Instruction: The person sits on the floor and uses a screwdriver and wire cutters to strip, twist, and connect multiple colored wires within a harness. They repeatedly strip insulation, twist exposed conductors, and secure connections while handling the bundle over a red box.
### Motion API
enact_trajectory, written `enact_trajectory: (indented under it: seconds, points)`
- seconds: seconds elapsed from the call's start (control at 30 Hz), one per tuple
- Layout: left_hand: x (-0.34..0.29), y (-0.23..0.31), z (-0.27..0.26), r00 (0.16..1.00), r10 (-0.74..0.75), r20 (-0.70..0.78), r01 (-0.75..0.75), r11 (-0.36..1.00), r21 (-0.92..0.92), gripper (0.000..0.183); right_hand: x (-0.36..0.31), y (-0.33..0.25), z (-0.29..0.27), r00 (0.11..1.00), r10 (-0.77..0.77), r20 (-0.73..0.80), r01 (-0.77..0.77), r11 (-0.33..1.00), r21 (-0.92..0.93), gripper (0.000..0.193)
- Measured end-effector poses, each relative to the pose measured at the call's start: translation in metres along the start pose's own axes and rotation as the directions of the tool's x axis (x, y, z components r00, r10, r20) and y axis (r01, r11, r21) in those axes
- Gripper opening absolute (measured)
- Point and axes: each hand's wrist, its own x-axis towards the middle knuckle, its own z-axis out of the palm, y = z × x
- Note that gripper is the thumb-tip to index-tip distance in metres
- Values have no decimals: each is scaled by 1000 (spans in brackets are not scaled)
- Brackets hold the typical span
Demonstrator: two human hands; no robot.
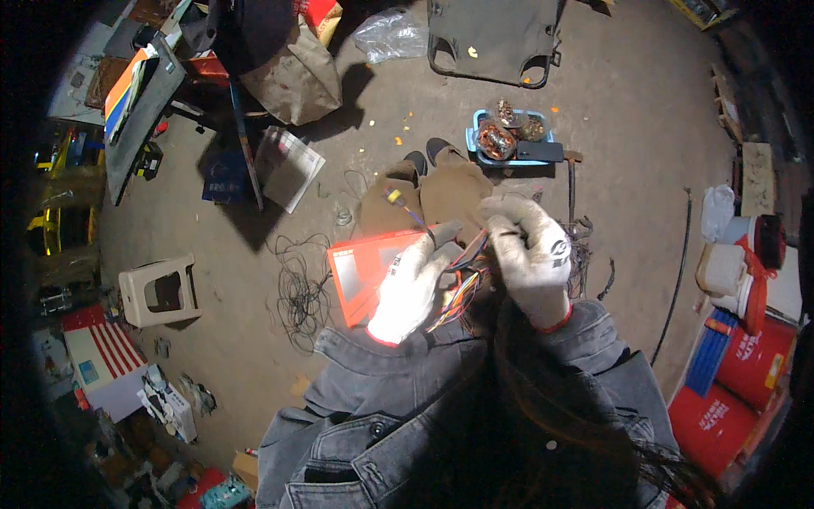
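Note:
Both of my hands wear white work gloves with red cuffs. In front of my jacket, my left hand point(409, 287) is closed around a wiring harness point(459, 299) of thin coloured wires. A yellow connector point(394, 197) sticks out beyond its fingers on a short lead. My right hand point(532, 254) pinches wires of the same harness, just right of the left hand; its fingertips partly hide what they grip. Under my left hand lies a flat orange-red box point(352, 276), partly covered by the glove.
Loose black wire point(303, 293) lies tangled on the floor at left, near a beige stool point(159, 291). Ahead stands a blue basket point(472, 138) with jars of small metal pieces, a hammer point(571, 159) beside it. Red drums point(712, 428) line the right side.

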Motion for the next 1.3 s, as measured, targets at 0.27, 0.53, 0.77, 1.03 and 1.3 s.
enact_trajectory:
  seconds: [0.27, 0.53, 0.77, 1.03, 1.3]
  points:
    - [-3, -20, -2, 875, 473, 104, -397, 578, 712, 26, 13, 25, 15, 887, -126, 445, 327, 851, -411, 25]
    - [-3, -6, -6, 987, 106, -122, -42, 897, 439, 23, -15, 83, 25, 957, -9, 289, 129, 908, -399, 16]
    - [-1, -8, -11, 990, 138, -42, -113, 921, 372, 21, -14, 72, 26, 927, 92, 365, -41, 989, -145, 25]
    - [-5, -10, 6, 937, -55, -346, 144, 961, 238, 20, -25, 96, 45, 973, 109, 204, -49, 960, -276, 22]
    - [2, -25, 8, 907, 228, -353, -7, 848, 530, 20, -22, 91, 38, 967, -88, 241, 168, 928, -332, 20]
